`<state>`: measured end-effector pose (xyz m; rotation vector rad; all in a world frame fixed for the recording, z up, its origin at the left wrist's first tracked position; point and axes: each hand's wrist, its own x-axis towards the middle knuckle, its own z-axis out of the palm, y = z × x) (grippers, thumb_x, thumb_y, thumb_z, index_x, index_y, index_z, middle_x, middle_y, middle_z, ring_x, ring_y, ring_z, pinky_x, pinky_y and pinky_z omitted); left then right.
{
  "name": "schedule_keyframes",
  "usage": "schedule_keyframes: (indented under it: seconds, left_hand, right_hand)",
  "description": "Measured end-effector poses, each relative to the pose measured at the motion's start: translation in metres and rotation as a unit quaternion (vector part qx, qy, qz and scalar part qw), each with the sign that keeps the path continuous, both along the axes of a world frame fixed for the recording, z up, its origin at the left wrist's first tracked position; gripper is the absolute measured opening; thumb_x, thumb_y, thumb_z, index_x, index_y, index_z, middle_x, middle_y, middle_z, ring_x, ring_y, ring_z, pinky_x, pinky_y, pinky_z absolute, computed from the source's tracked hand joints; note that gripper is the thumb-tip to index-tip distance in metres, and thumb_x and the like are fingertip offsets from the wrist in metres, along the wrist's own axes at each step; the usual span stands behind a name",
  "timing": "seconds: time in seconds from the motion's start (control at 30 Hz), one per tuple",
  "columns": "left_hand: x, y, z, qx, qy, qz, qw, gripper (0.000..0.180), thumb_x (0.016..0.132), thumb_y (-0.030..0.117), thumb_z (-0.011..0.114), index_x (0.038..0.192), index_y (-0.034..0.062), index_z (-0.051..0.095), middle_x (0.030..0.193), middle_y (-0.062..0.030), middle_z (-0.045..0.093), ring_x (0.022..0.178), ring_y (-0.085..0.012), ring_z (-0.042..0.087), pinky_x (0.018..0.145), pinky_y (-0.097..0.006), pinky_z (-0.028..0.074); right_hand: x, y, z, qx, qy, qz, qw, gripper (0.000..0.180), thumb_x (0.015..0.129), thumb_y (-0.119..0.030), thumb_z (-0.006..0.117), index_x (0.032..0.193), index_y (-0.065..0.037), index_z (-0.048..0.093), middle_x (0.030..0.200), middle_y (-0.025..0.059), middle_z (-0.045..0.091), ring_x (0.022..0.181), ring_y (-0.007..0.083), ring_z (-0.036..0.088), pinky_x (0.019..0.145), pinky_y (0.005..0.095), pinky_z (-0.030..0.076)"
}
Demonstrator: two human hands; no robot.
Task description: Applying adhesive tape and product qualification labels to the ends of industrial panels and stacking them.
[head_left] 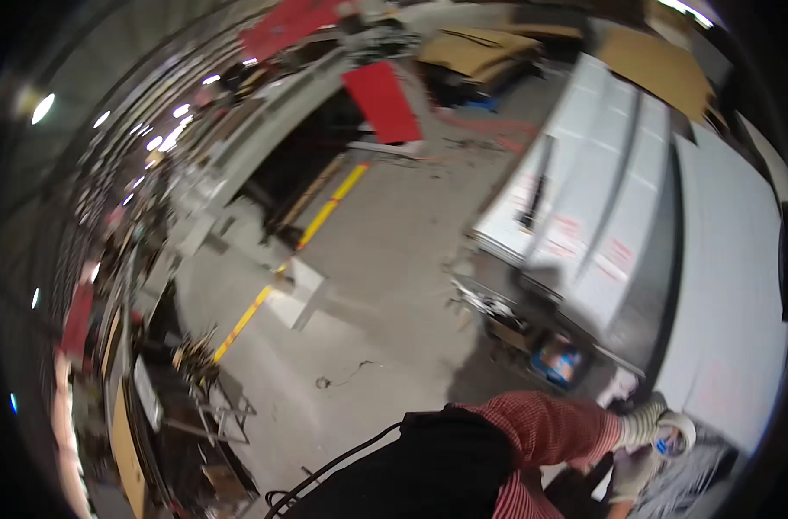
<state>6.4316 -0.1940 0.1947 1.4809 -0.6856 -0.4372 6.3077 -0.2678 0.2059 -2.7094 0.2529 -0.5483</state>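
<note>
My left arm, in a red patterned sleeve, stretches to the right. At its end my left hand [640, 426], in a pale knit glove, is closed at the edge of a roll of tape [690, 432], a whitish ring with blue inside. Just below it is my right hand [633, 476], also in a light glove; blur and the picture's dark rim hide its fingers. Crumpled clear plastic film [688, 486] lies beside both hands. Long white panels [727, 294] reach up to the place where my hands are.
More white panels [584, 190] lie stacked on a low rack at the right. Brown cardboard sheets [653, 65] rest behind them. A yellow line [333, 203] crosses the grey floor, near a white block [297, 294]. A red board [383, 102] leans against a long machine frame.
</note>
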Motion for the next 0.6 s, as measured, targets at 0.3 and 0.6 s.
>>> schedule_keyframes:
  seconds: [0.3, 0.6]
  left_hand:
    - [0.024, 0.026, 0.065, 0.229, -0.266, -0.091, 0.932, 0.056, 0.075, 0.038, 0.075, 0.117, 0.0051, 0.059, 0.114, -0.0168, 0.060, 0.104, -0.0324, 0.060, 0.085, -0.042, 0.051]
    - [0.003, 0.014, 0.056, 0.089, -0.218, -0.077, 0.969, 0.061, 0.070, 0.026, 0.084, 0.115, -0.0027, 0.054, 0.106, -0.0177, 0.061, 0.085, -0.0261, 0.065, 0.069, -0.039, 0.057]
  right_hand:
    - [0.053, -0.029, 0.157, 0.020, 0.279, 0.027, 0.960, 0.037, 0.090, -0.031, 0.066, 0.114, -0.004, 0.065, 0.081, 0.0175, 0.068, 0.075, 0.0340, 0.067, 0.066, 0.0423, 0.052]
    - [0.007, -0.113, -0.038, 0.035, 0.474, -0.080, 0.876, 0.023, 0.087, -0.021, 0.055, 0.093, -0.009, 0.074, 0.087, 0.0198, 0.071, 0.084, 0.0376, 0.069, 0.073, 0.0436, 0.054]
